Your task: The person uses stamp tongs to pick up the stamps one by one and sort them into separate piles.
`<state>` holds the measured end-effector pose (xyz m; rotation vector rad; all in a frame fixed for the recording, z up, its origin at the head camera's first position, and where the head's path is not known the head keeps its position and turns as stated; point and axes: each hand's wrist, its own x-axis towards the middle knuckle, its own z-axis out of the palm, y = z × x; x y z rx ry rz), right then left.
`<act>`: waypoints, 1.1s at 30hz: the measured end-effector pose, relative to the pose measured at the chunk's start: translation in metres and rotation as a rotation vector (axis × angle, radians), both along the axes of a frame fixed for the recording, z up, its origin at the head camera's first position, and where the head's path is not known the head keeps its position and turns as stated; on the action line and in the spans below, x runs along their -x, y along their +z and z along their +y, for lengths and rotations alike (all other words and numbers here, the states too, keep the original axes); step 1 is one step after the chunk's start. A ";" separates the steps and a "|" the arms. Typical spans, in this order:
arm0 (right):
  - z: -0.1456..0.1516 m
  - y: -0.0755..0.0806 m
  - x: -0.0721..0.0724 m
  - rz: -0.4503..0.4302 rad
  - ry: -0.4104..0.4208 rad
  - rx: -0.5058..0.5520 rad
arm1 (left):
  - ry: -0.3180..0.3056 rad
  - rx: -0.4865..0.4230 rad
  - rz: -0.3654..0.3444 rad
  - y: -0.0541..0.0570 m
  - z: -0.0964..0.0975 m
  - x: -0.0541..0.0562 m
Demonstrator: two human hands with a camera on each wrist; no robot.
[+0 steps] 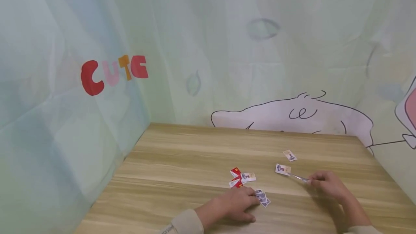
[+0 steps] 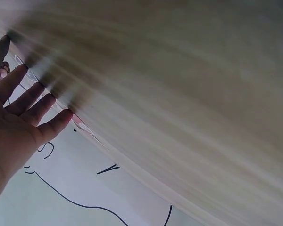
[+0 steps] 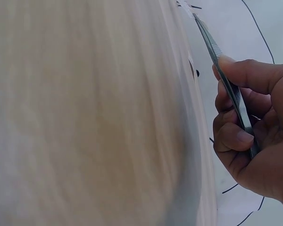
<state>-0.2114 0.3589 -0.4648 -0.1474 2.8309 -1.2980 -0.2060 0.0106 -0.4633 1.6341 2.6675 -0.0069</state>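
Note:
My right hand (image 1: 329, 185) pinches a pair of metal tweezers (image 3: 238, 96) between thumb and fingers. At the tweezers' tips is a small printed card (image 1: 282, 169), seen at the table's right side in the head view. Fingers spread, my left hand (image 1: 235, 203) has its fingertips down at the tabletop in the left wrist view. Right by those fingers lie several overlapping grey-printed cards (image 1: 261, 198), partly hidden by the hand. Just beyond the left hand are red-and-white cards (image 1: 235, 172) with a cream printed card (image 1: 249, 177) against them.
Farther back, a single card (image 1: 290, 155) lies on the wooden table (image 1: 169, 161). Fabric backdrops stand along the table's left and far edges, with coloured letters (image 1: 92, 77) and a line-drawn cartoon figure (image 1: 266, 116).

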 end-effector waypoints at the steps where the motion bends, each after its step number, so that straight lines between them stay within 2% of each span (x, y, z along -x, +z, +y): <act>1: 0.001 0.000 0.000 -0.001 -0.002 -0.003 | -0.001 0.000 0.004 0.000 0.000 0.000; 10: 0.009 0.003 0.003 -0.041 -0.075 -0.023 | -0.013 -0.006 0.029 -0.002 0.000 -0.001; 21: 0.016 0.007 0.009 -0.086 -0.109 0.009 | -0.010 0.005 0.034 -0.001 -0.002 -0.002; 27: 0.020 0.010 0.015 -0.120 -0.145 -0.022 | -0.014 -0.001 0.035 -0.002 -0.001 -0.002; 33: 0.023 0.010 0.021 -0.140 -0.153 -0.007 | -0.014 0.002 0.035 -0.003 0.000 -0.001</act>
